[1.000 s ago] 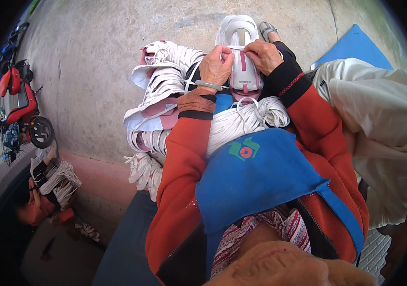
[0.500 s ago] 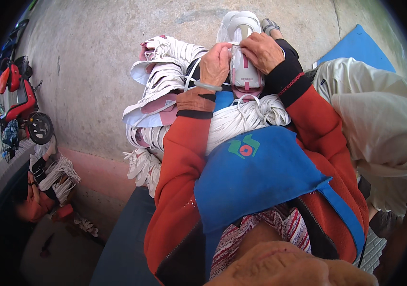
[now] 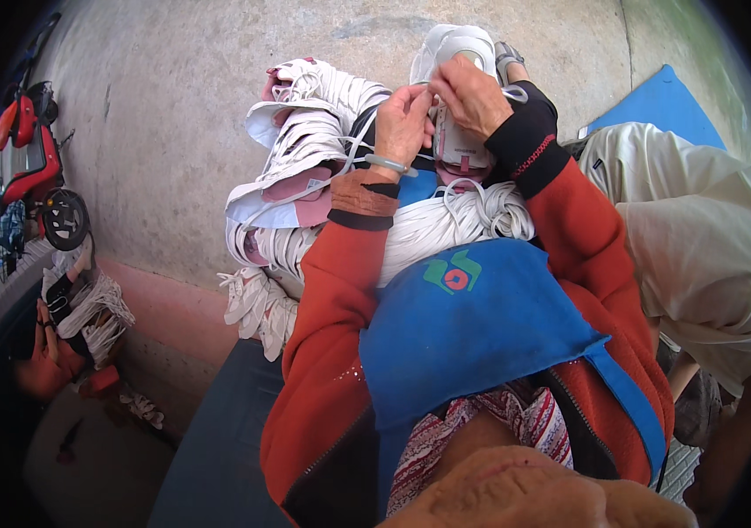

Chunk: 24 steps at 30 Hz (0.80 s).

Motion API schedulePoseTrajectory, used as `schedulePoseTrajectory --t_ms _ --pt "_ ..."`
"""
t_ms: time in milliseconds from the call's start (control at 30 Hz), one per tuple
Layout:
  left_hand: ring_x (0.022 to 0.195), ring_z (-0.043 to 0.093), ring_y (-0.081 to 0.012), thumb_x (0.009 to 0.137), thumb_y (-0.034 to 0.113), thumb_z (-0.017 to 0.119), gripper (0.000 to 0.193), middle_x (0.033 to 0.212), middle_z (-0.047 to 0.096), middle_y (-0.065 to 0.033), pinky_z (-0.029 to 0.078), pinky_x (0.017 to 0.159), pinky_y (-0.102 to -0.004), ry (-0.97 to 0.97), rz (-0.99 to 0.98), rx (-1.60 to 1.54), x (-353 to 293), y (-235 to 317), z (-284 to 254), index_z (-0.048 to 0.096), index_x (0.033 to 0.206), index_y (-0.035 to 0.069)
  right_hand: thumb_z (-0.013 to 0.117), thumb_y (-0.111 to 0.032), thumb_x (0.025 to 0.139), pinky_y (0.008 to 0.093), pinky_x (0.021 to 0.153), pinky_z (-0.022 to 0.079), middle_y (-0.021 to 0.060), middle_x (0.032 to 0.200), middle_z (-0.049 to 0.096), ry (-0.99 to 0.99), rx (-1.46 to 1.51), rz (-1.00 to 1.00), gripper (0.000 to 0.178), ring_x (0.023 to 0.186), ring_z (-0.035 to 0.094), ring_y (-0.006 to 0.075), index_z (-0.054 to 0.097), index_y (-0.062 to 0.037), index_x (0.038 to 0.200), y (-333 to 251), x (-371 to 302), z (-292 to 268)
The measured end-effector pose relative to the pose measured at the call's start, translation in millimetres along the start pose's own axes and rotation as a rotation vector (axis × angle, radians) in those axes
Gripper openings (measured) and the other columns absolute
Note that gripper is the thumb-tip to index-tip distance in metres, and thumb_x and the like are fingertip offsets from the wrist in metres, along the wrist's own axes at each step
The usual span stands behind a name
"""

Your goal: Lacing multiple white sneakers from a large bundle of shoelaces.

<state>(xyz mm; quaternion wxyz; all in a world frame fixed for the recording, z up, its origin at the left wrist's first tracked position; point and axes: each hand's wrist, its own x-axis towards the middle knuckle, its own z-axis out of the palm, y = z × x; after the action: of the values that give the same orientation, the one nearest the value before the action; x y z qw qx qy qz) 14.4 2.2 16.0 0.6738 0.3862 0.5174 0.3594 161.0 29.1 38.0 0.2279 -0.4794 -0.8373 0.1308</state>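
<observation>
A white and pink shoe upper (image 3: 456, 141) lies over my lap, partly covered by my hands. Above it, my left hand (image 3: 402, 128) pinches a white shoelace with thumb and fingertips. The fingers of my right hand (image 3: 474, 99) are closed on the lace too, right beside the left fingertips. Exactly how the lace runs between them is too small to make out. A thick bundle of white shoelaces (image 3: 428, 231) rests across my lap, nearer to me. To the left, several more white and pink shoe uppers (image 3: 296, 145) are heaped together, wrapped in laces.
A blue apron (image 3: 481, 299) covers my front. More white uppers (image 3: 261, 308) hang at the left by a dark blue surface (image 3: 226, 431). Close on the right is a person in pale clothes (image 3: 692, 229). Farther left are another person with laces (image 3: 54, 361) and a red scooter (image 3: 36, 180).
Both hands have lifted slightly off the upper and their fingertips have come together. My right hand has tilted more upright, and a loop of lace now shows to its right.
</observation>
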Motion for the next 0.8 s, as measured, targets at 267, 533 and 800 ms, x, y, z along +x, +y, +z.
schedulePoseTrajectory --t_ms 267,533,800 --pt "0.054 0.057 -0.0120 0.092 0.019 0.050 0.025 0.078 0.061 -0.0088 0.051 0.047 -0.0230 -0.125 0.168 -0.485 -5 20 18 0.052 0.103 -0.003 0.048 -0.027 0.092 0.0193 0.041 0.034 -0.0011 0.057 0.048 0.056 1.295 0.480 0.025 0.045 0.043 0.0051 0.053 -0.0024 0.086 -55 7 -52" --pt "0.067 0.059 -0.0111 0.095 0.020 0.045 0.025 0.080 0.058 -0.0063 0.052 0.058 -0.0230 -0.122 0.267 -0.402 -8 24 27 0.053 0.099 -0.003 0.051 -0.018 0.091 0.0190 0.044 0.043 0.0016 0.063 0.056 0.140 1.046 0.528 0.018 0.051 0.053 0.0064 0.054 0.0000 0.090 -21 -3 -36" --pt "0.062 0.057 -0.0078 0.093 0.020 0.049 0.022 0.072 0.059 -0.0034 0.051 0.055 -0.0197 -0.070 0.316 -0.167 -12 23 24 0.054 0.092 -0.002 0.060 -0.014 0.085 0.0179 0.057 0.047 0.0045 0.077 0.061 0.102 1.099 0.499 0.028 0.063 0.057 0.0065 0.054 0.0048 0.104 -21 -12 -38"
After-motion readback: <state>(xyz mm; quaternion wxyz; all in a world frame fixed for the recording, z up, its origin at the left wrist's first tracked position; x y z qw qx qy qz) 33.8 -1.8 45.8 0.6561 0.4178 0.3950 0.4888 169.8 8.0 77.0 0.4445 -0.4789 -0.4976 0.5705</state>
